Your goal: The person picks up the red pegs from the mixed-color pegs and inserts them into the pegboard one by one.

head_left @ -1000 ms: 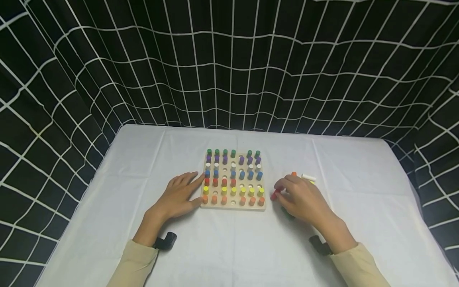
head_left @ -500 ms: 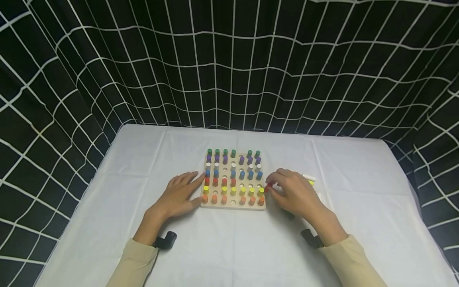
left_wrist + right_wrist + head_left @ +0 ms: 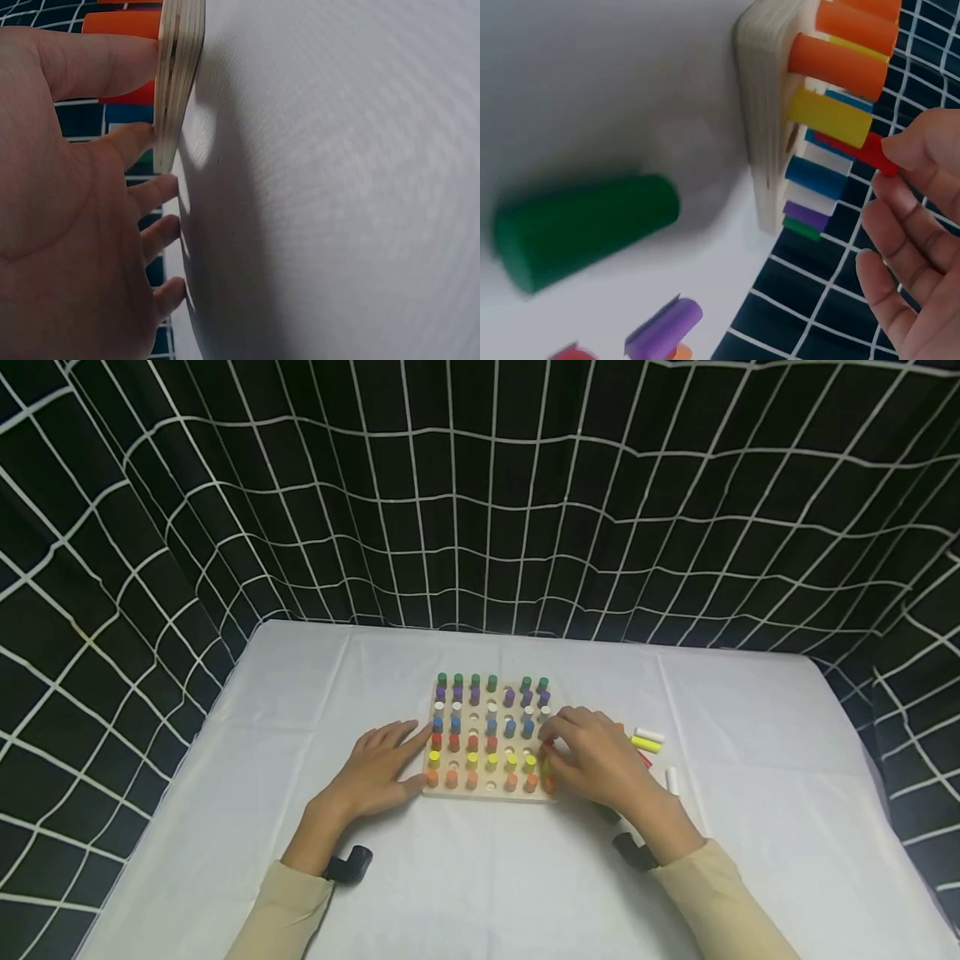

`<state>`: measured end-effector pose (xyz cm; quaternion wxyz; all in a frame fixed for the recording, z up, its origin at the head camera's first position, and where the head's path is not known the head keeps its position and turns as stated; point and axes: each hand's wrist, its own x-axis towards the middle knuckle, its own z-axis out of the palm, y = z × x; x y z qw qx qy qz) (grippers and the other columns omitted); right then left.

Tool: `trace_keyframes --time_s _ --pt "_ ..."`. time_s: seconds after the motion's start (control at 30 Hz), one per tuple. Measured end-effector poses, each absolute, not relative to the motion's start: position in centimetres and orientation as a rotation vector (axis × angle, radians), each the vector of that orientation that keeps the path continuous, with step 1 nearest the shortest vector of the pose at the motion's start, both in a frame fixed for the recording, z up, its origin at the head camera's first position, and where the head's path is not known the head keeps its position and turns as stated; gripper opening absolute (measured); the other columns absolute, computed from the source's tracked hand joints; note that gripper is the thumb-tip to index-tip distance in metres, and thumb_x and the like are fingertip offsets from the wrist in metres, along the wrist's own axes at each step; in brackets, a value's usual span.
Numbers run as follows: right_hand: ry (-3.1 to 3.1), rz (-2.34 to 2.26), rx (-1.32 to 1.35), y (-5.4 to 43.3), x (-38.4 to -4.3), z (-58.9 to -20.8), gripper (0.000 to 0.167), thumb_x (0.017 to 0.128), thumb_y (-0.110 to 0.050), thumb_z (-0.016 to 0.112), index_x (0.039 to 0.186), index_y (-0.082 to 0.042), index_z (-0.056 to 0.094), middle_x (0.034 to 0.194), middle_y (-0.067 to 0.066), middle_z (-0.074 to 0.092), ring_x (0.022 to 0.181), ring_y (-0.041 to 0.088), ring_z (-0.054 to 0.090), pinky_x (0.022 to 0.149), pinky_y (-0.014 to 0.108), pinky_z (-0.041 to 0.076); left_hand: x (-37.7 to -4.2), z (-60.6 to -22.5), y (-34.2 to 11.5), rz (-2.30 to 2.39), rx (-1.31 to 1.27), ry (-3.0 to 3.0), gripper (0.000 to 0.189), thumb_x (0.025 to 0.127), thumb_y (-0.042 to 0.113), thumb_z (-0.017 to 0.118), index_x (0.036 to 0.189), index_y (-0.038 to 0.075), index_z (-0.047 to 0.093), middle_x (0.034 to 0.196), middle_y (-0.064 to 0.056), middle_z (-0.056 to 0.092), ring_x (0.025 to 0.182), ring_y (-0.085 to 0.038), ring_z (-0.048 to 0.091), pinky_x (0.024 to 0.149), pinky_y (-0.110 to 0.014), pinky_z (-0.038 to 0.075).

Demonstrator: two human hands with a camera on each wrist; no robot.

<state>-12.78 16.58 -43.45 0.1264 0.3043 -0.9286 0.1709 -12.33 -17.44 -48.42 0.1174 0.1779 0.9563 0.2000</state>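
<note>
A wooden pegboard (image 3: 480, 794) lies on the table with rows of pegs by colour: green, purple, white, blue, red, yellow and orange. Between thumb and fingertips, my right hand (image 3: 596, 760) pinches a red peg (image 3: 870, 152) over the board's right side, at the red row. That hand hides the row's right end in the head view. My left hand (image 3: 375, 772) lies spread beside the board, its thumb and index finger touching the left edge (image 3: 169, 90). Several holes show without pegs, including ones in the red row.
Loose pegs lie right of the board: a yellow peg (image 3: 647, 744), white pegs (image 3: 672, 781), a green peg (image 3: 592, 225) and a purple peg (image 3: 664, 330). A white cloth (image 3: 300, 677) covers the table. Black netted curtain (image 3: 465, 527) surrounds it.
My right hand has carried the red peg leftward from the loose pegs to the board's right side. The left hand has stayed at the board's left edge.
</note>
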Motion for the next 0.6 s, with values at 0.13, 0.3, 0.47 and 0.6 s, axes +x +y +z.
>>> trace_keyframes --time_s 0.13,0.3,0.47,0.6 --pt "-2.724 0.525 0.893 15.9 -13.0 -43.6 0.009 0.089 -0.012 0.076 0.098 -0.014 0.075 0.091 -0.001 0.071 0.086 0.02 0.065 0.082 0.043 0.057 -12.3 -48.4 -17.6 0.585 0.52 2.802 0.076 0.101 0.051 0.055 0.168 0.025 0.031 0.176 -0.011 0.029 0.165 -0.038 0.023 0.134 -0.064 0.016" --pt "-2.796 0.557 0.894 15.3 -13.3 -43.7 0.015 0.09 -0.013 0.077 0.105 -0.011 0.077 0.1 0.0 0.075 0.096 0.02 0.068 0.089 0.041 0.06 -12.3 -48.3 -17.5 0.582 0.526 2.808 0.075 0.101 0.05 0.054 0.168 0.025 0.032 0.176 -0.011 0.029 0.165 -0.038 0.023 0.134 -0.063 0.016" --pt "-2.787 0.575 0.916 14.8 -13.5 -43.9 0.014 0.089 -0.01 0.077 0.102 -0.01 0.077 0.098 0.001 0.074 0.095 0.02 0.067 0.085 0.039 0.059 -12.4 -48.3 -17.4 0.592 0.527 2.806 0.075 0.101 0.051 0.054 0.168 0.025 0.032 0.176 -0.011 0.029 0.164 -0.037 0.023 0.134 -0.063 0.016" --pt "-2.798 0.575 0.923 14.2 -13.7 -43.8 0.013 0.09 -0.01 0.077 0.102 -0.012 0.077 0.095 -0.001 0.073 0.094 0.019 0.065 0.084 0.037 0.058 -12.3 -48.3 -17.6 0.588 0.526 2.807 0.075 0.1 0.051 0.054 0.168 0.024 0.033 0.175 -0.011 0.03 0.164 -0.038 0.024 0.134 -0.063 0.017"
